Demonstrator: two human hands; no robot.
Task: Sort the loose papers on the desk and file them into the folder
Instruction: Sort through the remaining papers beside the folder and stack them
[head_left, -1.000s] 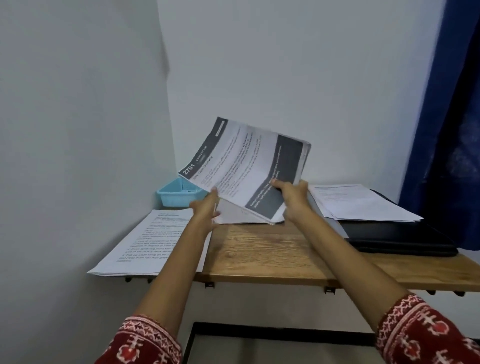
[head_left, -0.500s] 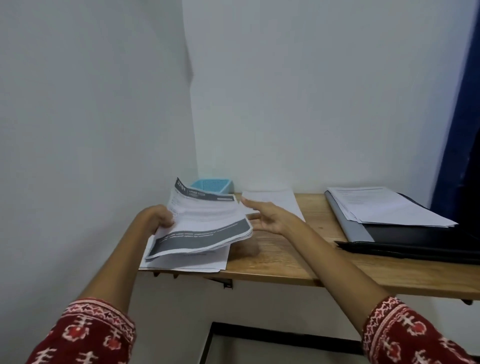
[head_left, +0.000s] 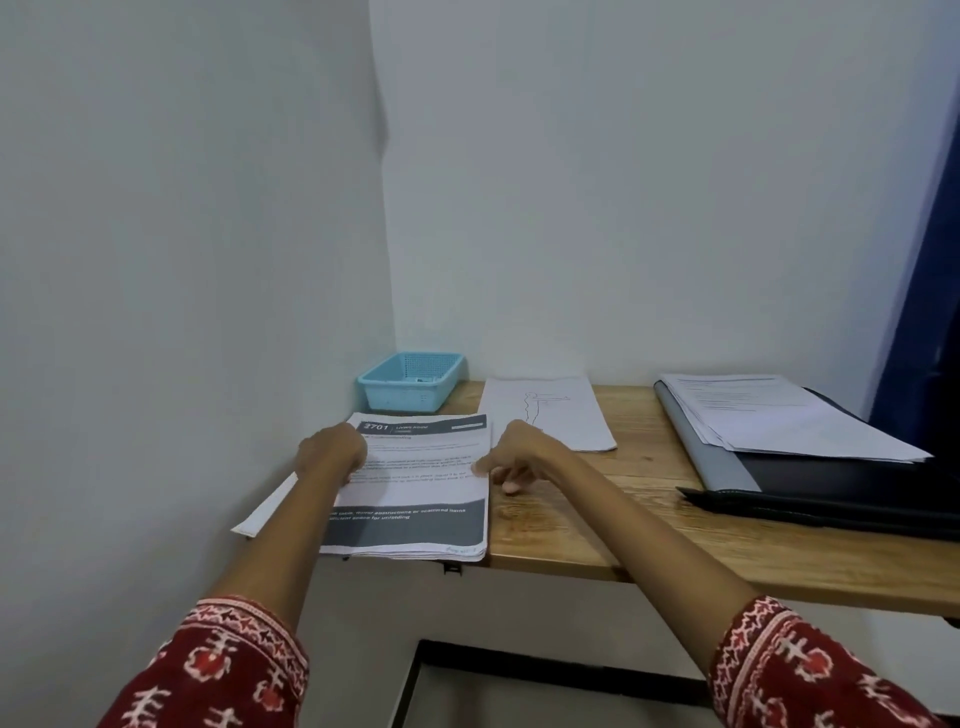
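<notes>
Left hand (head_left: 332, 454) presses the paper stack (head_left: 415, 488) at lower left; right hand (head_left: 511, 457), loosely curled, holds nothing; overhanging sheets could slide off the desk (head_left: 623, 499).

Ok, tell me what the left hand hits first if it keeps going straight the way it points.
Probably the blue basket. The left hand rests on the stack of papers and points away toward the back corner, where the basket stands just beyond the stack; depth is hard to judge, so it might reach the wall instead.
</notes>
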